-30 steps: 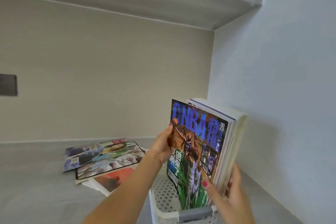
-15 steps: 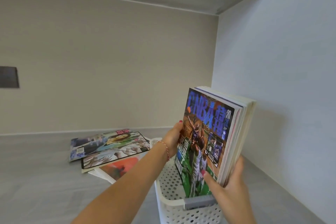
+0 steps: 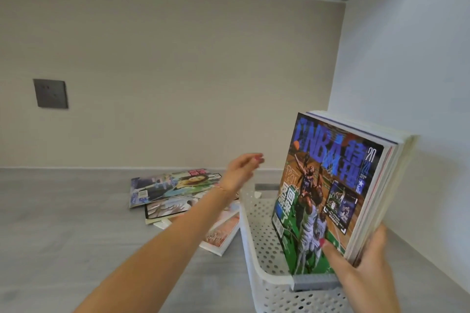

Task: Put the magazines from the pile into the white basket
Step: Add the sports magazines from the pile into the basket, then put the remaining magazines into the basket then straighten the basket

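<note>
A white perforated basket [image 3: 256,256] stands on the grey surface at the lower right. Several magazines stand upright in it, a basketball cover [image 3: 328,185] facing left. My right hand [image 3: 363,262] grips the near lower edge of that upright stack, thumb on the cover. My left hand [image 3: 241,170] hovers empty with fingers loosely apart, between the basket and the pile, touching nothing. The pile of magazines [image 3: 175,190] lies flat to the left of the basket, partly hidden by my left forearm.
A beige back wall carries a dark grey socket plate [image 3: 50,93] at the left. A white side wall [image 3: 407,71] rises close to the right of the basket. A shelf underside runs overhead. Grey surface [image 3: 63,223] spreads left of the pile.
My left hand has let go of the basketball magazine's far edge and drawn back to the left, toward the pile. My right hand still holds the stack in the basket.
</note>
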